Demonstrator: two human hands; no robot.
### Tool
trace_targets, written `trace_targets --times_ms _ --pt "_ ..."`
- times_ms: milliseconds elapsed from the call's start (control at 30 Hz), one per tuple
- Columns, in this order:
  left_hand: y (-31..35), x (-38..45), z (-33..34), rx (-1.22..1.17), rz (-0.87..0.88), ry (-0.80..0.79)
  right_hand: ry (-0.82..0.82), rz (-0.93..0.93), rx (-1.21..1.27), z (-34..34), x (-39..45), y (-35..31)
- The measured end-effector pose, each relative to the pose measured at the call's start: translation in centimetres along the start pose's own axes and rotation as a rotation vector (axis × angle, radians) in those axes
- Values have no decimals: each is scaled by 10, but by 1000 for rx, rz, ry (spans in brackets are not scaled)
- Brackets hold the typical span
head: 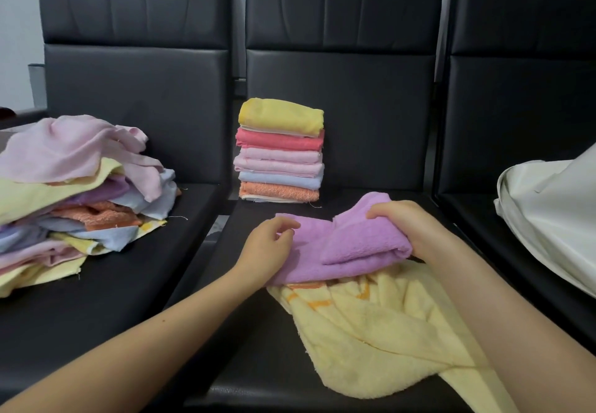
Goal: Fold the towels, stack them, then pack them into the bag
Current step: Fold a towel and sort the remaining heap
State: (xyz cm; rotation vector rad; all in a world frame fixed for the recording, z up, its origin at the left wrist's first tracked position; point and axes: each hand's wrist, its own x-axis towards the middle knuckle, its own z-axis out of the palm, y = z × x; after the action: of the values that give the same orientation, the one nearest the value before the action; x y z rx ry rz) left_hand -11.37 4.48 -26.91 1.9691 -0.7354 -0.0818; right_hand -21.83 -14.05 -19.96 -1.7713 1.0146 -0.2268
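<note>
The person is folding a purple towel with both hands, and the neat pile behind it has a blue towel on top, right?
Not quite. In the head view both hands, left hand and right hand, hold the purple towel, but the neat pile has a yellow towel on top.

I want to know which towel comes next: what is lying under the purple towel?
A yellow towel with orange markings lies unfolded beneath the purple towel, on the black seat. Its top edge is covered by the purple towel, so its full pattern cannot be seen.

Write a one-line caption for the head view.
Both hands fold a purple towel before the folded stack.
</note>
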Motion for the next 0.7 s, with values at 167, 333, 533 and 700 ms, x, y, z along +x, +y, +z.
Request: trace_targets --times_ms 167,333,533,700 --pt "9 11 -4 -560 -373 -109 -303 -308 386 27 -9 8" --pt "13 15 -27 -946 -582 -346 -436 -450 247 53 -20 6" --pt "-2 20 -26 -245 -464 -92 -102 -334 -62 63 -14 18" --pt "-22 13 -21 445 -171 -52 -130 -128 -415 78 -15 21"
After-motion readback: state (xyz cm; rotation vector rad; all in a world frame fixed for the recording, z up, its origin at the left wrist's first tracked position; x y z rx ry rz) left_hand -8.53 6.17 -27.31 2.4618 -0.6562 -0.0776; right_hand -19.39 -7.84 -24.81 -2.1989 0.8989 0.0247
